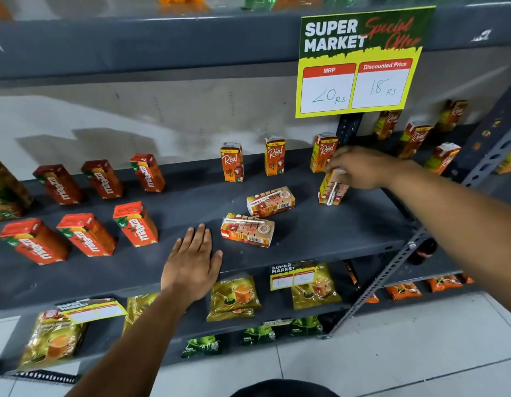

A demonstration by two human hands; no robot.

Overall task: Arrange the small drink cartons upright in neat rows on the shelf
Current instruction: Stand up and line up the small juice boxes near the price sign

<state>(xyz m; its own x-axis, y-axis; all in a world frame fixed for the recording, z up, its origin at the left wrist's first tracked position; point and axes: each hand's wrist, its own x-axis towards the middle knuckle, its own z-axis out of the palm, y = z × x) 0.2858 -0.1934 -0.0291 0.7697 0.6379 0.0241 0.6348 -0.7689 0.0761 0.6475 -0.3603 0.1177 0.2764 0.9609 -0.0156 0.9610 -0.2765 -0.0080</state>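
Note:
On the dark grey shelf (320, 230) three small orange Real cartons stand upright in a back row (274, 156). My right hand (357, 167) grips the top of another Real carton (331, 189), upright in front of the rightmost one, straw side facing me. Two Real cartons lie on their sides mid-shelf, one further back (270, 201) and one nearer (247, 230). My left hand (192, 262) rests flat on the shelf's front edge, fingers apart, holding nothing, just left of the nearer fallen carton.
Two rows of red Maaza cartons (135, 223) stand at the left of the shelf. A yellow price sign (360, 64) hangs from the shelf above. More Real cartons (414, 138) stand on the adjoining rack beyond a slotted upright (391, 270). Tea packets (234, 296) fill the lower shelves.

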